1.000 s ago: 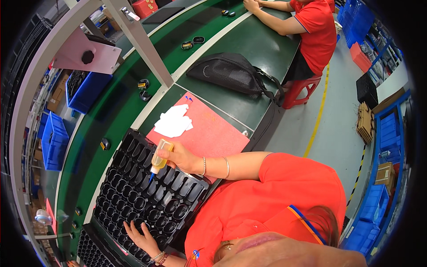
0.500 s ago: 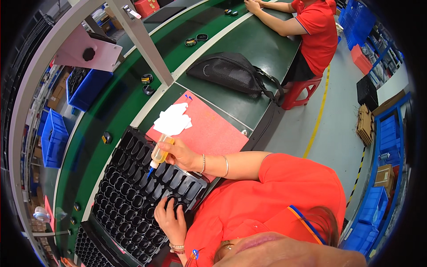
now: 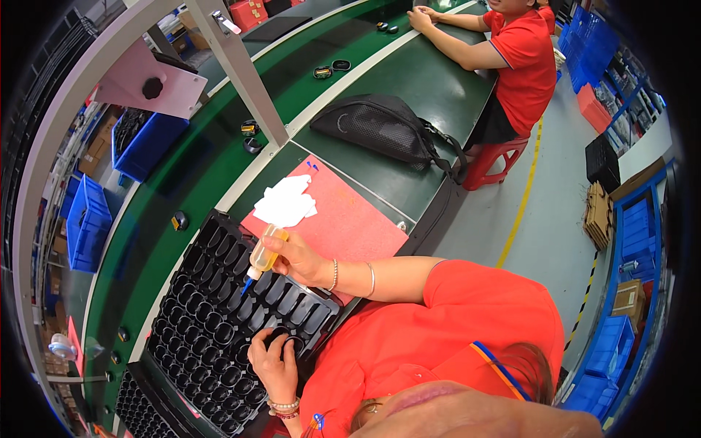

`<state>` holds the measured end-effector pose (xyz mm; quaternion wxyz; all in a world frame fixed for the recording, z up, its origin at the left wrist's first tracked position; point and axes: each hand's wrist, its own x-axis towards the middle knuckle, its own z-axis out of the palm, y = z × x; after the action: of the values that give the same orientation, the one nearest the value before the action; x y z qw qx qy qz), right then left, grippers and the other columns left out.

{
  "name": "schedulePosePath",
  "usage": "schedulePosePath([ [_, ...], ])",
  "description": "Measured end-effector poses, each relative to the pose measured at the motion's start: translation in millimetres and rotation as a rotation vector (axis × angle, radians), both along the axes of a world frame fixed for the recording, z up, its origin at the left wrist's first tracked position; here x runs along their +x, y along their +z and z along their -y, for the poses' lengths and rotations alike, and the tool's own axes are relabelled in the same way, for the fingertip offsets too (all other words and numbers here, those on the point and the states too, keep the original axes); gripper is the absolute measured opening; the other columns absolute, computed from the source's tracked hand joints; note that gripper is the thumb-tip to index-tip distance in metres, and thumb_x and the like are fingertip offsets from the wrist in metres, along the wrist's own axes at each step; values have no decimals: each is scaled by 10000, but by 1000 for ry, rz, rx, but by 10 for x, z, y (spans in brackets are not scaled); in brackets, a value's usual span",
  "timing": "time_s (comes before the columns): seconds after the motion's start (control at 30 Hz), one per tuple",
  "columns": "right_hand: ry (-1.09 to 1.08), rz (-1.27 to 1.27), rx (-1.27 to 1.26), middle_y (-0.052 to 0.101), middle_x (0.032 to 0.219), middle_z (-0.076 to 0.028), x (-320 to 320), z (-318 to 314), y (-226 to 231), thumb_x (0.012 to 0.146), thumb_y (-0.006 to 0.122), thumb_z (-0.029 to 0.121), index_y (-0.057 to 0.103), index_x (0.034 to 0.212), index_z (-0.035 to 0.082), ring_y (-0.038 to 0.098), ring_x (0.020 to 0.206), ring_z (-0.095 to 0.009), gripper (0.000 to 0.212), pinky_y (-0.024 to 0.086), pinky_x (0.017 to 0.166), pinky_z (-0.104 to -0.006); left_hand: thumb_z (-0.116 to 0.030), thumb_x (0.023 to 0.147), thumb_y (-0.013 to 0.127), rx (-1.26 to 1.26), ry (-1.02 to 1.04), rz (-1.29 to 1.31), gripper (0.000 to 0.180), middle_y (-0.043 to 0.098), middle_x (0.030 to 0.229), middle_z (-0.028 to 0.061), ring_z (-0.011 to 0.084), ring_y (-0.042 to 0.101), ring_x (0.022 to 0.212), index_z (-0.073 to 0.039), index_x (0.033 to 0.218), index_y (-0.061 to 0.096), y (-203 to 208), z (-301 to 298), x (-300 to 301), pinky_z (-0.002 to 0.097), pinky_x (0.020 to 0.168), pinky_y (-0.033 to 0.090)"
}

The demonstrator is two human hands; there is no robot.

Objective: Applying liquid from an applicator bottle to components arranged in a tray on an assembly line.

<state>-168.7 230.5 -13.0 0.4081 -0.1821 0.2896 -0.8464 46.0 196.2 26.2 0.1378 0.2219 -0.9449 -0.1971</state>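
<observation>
My right hand (image 3: 298,260) grips a squeeze bottle (image 3: 267,250) of clear plastic with yellowish liquid. Its white cap and thin blue nozzle point down at the black tray (image 3: 212,310), close above the cells. At the tray's near edge, my left hand (image 3: 272,369) has its fingers bent over a rounded black shape. Whether that shape is a loose part or a tray cell, I cannot tell. Rows of round and oblong cells fill the tray, several apparently holding black parts.
A pink mat (image 3: 350,219) with white wipes (image 3: 286,201) lies beyond the tray. A black bag (image 3: 376,128) rests on the bench. Small black cases (image 3: 252,135) sit on the green belt (image 3: 157,212). A metal post (image 3: 244,73) rises beside it. Another person (image 3: 522,62) sits further along.
My left hand has shifted slightly left, and its fingers are more bent. The bottle stays nearly still in my right hand over the tray. The whole view has shifted a little.
</observation>
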Motion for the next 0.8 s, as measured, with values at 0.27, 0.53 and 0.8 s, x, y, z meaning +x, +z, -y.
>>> schedulePosePath([
  [0.27,-34,36,6,582,713,-26,10,-2,32,842,599,392,560,847,61,420,451,-45,333,329,406,-189,41,776,546,261,103,-382,86,570,1091,163,254,551,1009,39,848,593,-72,68,95,336,863,427],
  [0.53,-24,26,4,580,709,-25,10,-8,23,848,591,390,570,834,59,415,447,-49,332,327,406,-191,-54,908,459,787,399,-767,148,617,908,116,133,585,614,24,975,566,-113,78,150,208,509,471],
  [0.8,-27,43,4,581,708,-22,14,0,22,848,589,391,577,825,56,414,449,-48,335,322,402,-188,-90,898,504,912,460,-796,253,603,821,90,107,540,551,20,1123,542,-101,91,138,183,457,416],
])
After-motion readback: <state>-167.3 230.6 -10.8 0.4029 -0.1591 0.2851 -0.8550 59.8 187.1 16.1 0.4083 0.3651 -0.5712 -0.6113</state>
